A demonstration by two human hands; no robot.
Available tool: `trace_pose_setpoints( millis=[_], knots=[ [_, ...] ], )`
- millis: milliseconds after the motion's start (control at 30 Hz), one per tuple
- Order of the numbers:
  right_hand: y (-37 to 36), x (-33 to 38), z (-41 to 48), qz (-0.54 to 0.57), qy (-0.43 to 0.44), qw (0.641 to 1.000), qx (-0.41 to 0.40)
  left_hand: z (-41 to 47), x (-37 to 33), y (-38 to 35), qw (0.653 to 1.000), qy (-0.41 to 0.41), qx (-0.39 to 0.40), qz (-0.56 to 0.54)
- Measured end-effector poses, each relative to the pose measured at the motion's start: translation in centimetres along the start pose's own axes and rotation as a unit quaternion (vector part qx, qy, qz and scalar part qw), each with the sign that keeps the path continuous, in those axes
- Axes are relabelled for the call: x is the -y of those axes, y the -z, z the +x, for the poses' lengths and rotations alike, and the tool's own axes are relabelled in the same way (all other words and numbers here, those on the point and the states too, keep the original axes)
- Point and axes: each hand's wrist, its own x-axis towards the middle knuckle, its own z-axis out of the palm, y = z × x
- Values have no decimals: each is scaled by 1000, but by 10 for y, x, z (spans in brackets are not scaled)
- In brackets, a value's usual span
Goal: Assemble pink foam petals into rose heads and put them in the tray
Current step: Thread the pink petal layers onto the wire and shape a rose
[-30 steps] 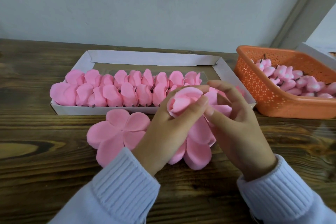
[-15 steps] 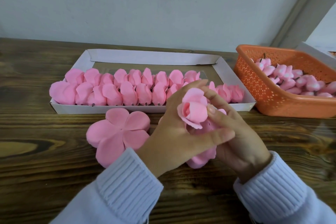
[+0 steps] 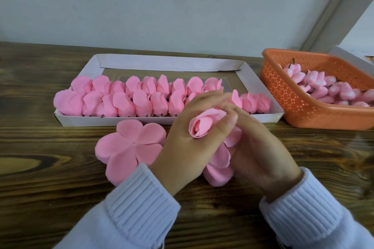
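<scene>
Both hands work just in front of the white tray (image 3: 261,95): the left hand (image 3: 182,141) curls round the half-rolled rose head (image 3: 204,125), and the right hand (image 3: 261,145) pinches its outer petals from the other side. A flat five-petal foam piece (image 3: 129,143) lies on the desk (image 3: 50,168) before the tray.

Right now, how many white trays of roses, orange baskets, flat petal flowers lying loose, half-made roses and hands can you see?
White cardboard tray of roses: 1
Orange plastic basket: 1
Flat pink foam petal flower lying loose: 1
Half-rolled pink foam rose, gripped by both hands: 1
Hands: 2, left hand and right hand
Total: 6
</scene>
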Motion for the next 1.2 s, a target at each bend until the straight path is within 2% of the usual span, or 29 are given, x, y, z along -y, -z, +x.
trace_pose_setpoints(
  millis=[100,233,367,533,833,1200],
  knots=[
    [5,3,2,-35,11,997,-64,0,0,2,1000,19,0,-25],
    [6,5,-3,-106,101,987,-72,0,3,0,998,29,-19,-43],
    [2,5,-6,-219,217,948,-74,1,4,-1,993,52,-41,-101],
    [-2,5,-10,-321,304,893,-77,1,7,1,994,61,-36,-80],
    [0,5,-11,-376,358,851,-82,0,3,3,995,48,57,-62],
    [2,7,-10,-438,387,807,-83,1,6,6,994,31,88,-49]
  ],
)
